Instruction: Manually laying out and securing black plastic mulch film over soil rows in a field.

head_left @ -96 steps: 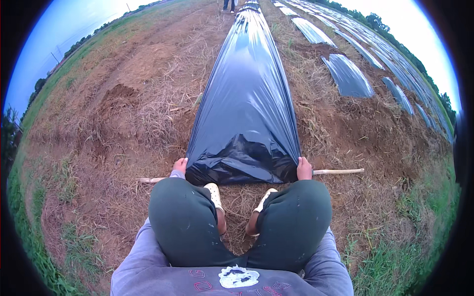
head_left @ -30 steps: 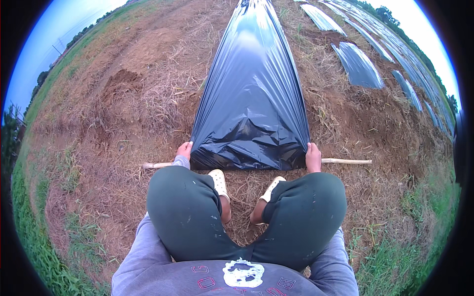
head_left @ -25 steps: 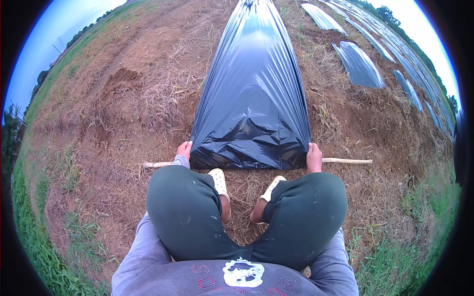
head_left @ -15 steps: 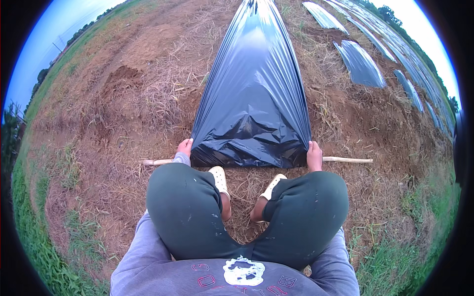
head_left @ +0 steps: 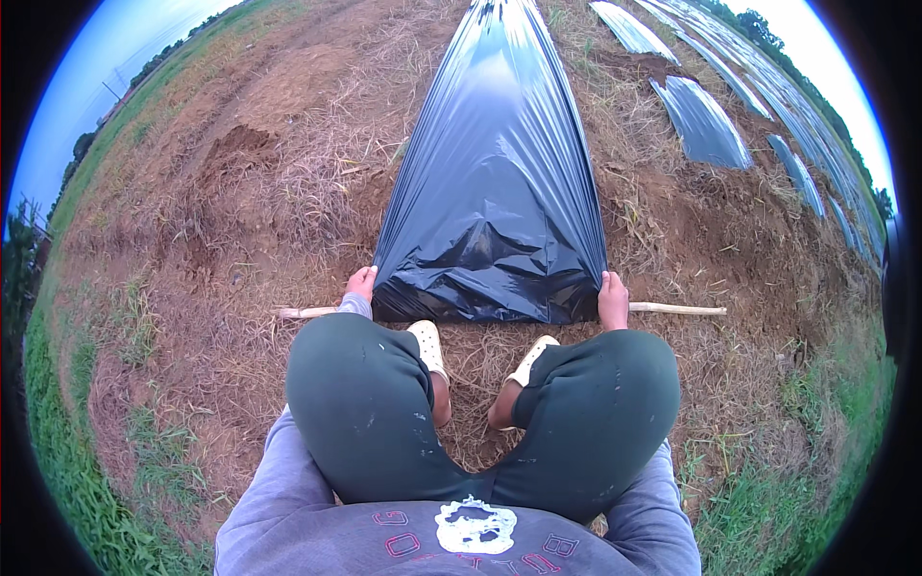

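A long sheet of shiny black plastic film [head_left: 490,182] stretches away from me over the ground, its near end wide and wrinkled. At its near left corner, my left hand [head_left: 361,283] is closed on the film's edge. My right hand [head_left: 613,300] grips the opposite edge, fingers closed around it. A pale wooden stick [head_left: 677,309] lies crosswise at the film's near end and sticks out past both hands; its middle is hidden by the film. Whether my fingers also touch the stick cannot be made out.
My feet in cream clogs [head_left: 428,348] stand just behind the film's near end. Dry grass and brown soil [head_left: 279,182] lie around. To the far right are several silvery film strips [head_left: 706,125] on beds. Green grass [head_left: 768,509] grows at the lower sides.
Hardly anything differs. Both hands and the film's near end have shifted very slightly away from me in the picture; the grip is the same.
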Demonstrator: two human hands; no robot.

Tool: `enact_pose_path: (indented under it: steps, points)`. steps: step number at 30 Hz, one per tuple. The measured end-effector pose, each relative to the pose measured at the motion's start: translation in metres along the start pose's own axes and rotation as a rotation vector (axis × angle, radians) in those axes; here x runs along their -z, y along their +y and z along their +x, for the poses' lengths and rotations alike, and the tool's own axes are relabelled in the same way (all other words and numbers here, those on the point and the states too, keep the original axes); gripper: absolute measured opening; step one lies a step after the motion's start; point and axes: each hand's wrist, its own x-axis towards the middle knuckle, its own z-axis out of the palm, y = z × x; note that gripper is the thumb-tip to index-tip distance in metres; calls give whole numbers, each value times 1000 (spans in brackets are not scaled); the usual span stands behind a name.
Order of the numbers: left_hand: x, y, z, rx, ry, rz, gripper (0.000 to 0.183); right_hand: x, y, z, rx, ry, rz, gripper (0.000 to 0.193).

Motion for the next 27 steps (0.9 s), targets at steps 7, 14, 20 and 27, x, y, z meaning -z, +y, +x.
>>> enact_pose_path:
  steps: [7, 14, 20, 27]
  points:
    - [1, 8, -4, -24, 12, 18, 35, -2, 0, -1, 38, 26, 30, 33]
    - [2, 14, -7, 28, 18, 74, 36, -2, 1, 0, 14, 19, 26, 34]
    - [1, 17, -8, 22, 14, 42, 37, -3, 2, 0, 16, 16, 16, 34]
    - [2, 21, -10, -8, 1, 10, 35, -3, 3, 0, 12, -2, 6, 34]
